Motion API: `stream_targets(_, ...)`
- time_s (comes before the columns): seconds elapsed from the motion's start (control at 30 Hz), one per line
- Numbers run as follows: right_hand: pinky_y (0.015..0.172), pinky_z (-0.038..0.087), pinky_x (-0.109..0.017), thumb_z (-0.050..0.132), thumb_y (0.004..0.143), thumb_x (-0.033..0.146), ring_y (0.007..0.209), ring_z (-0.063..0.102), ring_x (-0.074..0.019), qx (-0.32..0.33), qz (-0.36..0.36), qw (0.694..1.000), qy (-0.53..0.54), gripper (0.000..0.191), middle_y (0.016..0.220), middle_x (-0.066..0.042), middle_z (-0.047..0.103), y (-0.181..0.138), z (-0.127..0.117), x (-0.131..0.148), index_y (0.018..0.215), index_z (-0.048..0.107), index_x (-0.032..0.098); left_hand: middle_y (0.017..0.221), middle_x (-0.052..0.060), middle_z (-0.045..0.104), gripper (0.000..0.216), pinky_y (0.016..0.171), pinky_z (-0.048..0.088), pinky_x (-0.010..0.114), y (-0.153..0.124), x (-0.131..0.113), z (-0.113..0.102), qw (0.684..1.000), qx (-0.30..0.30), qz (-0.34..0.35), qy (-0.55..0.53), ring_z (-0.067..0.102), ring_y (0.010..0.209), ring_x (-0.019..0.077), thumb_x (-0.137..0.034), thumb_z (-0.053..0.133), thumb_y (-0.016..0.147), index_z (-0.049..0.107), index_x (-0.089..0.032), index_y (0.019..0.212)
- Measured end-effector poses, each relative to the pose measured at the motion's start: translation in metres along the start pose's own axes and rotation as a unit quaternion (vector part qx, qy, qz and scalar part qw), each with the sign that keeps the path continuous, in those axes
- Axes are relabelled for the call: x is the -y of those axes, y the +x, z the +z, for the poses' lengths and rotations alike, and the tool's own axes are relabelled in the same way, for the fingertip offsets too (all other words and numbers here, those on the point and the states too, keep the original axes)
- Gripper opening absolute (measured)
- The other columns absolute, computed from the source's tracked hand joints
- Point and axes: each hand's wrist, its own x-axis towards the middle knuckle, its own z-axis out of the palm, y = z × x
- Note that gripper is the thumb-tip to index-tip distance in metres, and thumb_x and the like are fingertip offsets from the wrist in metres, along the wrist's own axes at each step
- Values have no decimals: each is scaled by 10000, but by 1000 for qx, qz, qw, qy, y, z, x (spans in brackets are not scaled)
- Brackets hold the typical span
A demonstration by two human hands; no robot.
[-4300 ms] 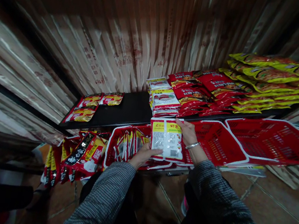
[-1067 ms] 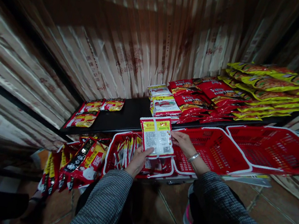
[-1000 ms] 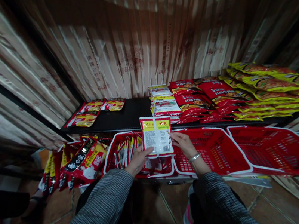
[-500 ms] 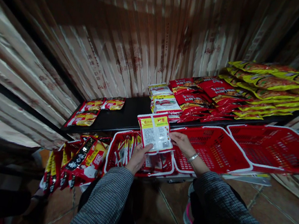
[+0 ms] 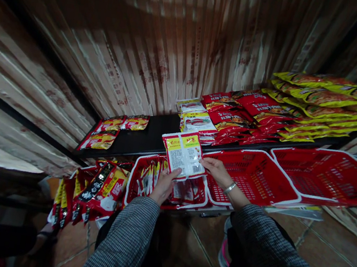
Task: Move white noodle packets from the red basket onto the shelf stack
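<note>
Both hands hold a small stack of white packets (image 5: pixel 183 154) with red and yellow tops, back side toward me. My left hand (image 5: pixel 163 186) grips the lower left corner from below. My right hand (image 5: pixel 213 170), with a bracelet on the wrist, pinches the right edge. The stack hovers over a red basket (image 5: pixel 134 176) that holds more packets standing on edge, just in front of a black shelf (image 5: pixel 150 138).
On the shelf lie a pile of matching white packets (image 5: pixel 197 122), red packets (image 5: pixel 236 111), yellow packets (image 5: pixel 319 99) and a few red-yellow ones (image 5: pixel 107 133) at the left. Two empty red baskets (image 5: pixel 256 175) (image 5: pixel 324 172) sit to the right. Bagged goods (image 5: pixel 95 190) hang at lower left.
The packet stack has drifted a little left and up toward the shelf, tilting slightly. Both hands keep their hold on it.
</note>
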Motion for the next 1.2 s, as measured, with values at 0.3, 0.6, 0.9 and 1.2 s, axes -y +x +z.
stream_targets(0.3,648,488,-324,736,579,559,618,614,-177,-31,-39,998,-31,392,667,-9,708,-2,2,3,703,699,189,1040,109,720,485,928,468,405,5,2,1,1000,-1,3,18,650,1006,265,-317,845,524,689,-163,956)
stream_targets(0.6,678,481,-319,561,832,446,700,638,-219,-101,-191,923,-318,273,729,-43,707,-19,3,16,828,709,217,1209,79,628,423,1027,382,359,5,-3,5,975,-5,166,151,523,1198,256,-226,797,597,684,-216,1004)
stream_targets(0.9,911,495,-446,500,898,318,1037,594,-280,47,-396,767,-503,352,1132,-148,661,-58,63,4,1195,628,180,1066,87,703,458,982,426,366,-2,6,12,998,-4,54,-16,582,1135,270,-365,819,560,674,-164,945)
stream_targets(1.2,1023,399,-489,627,813,408,1164,550,-289,-71,-232,924,-296,415,1225,-126,635,-35,25,22,1165,633,188,951,115,736,523,925,493,426,-8,-13,-9,998,4,-32,-49,655,1007,312,-263,798,557,654,-111,1036)
